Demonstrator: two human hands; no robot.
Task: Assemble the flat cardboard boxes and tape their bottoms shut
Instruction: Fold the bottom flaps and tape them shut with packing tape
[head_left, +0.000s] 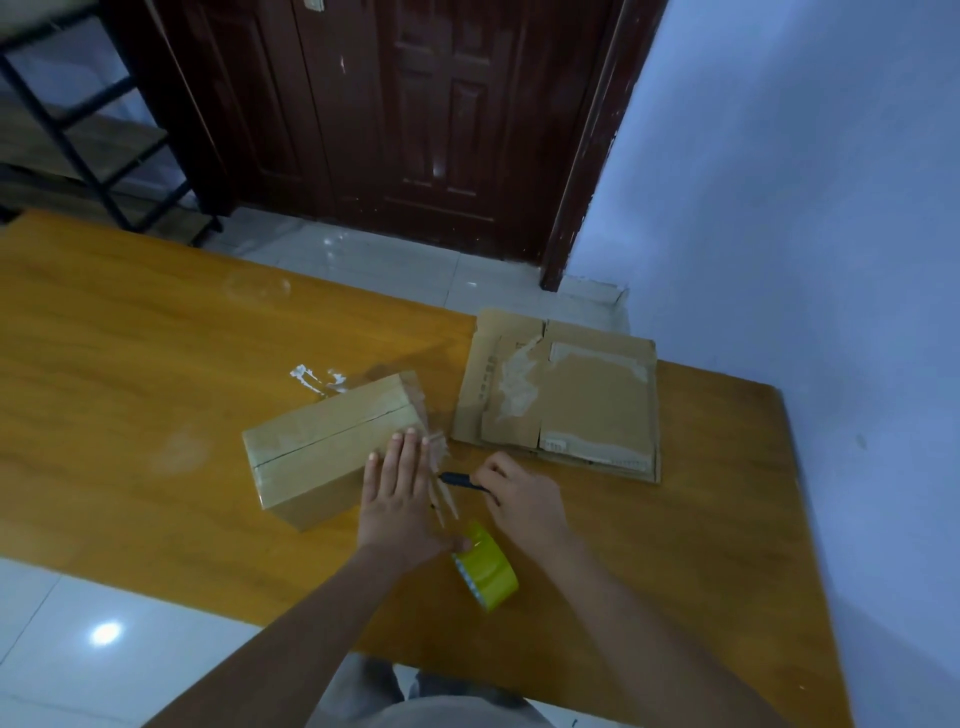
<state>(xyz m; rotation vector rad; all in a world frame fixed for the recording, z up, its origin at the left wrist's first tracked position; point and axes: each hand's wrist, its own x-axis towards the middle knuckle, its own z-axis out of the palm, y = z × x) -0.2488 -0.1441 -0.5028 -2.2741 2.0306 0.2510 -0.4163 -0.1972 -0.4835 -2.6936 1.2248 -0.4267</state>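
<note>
An assembled cardboard box (324, 447) lies on the wooden table (130, 338) with its taped seam facing up. My left hand (402, 493) presses flat on the box's right end, fingers straight. A strip of clear tape runs from that end down to the yellow tape roll (485, 569), which lies on the table just below my left hand. My right hand (522, 501) grips a thin black tool (462, 480) whose tip points at the tape strip. A stack of flat cardboard boxes (566, 397) lies to the right.
Torn tape scraps (317, 376) stick to the table behind the box. A dark wooden door (395, 119) and tiled floor lie beyond the table's far edge, a blue wall (805, 208) on the right, a metal shelf frame (78, 130) at the far left.
</note>
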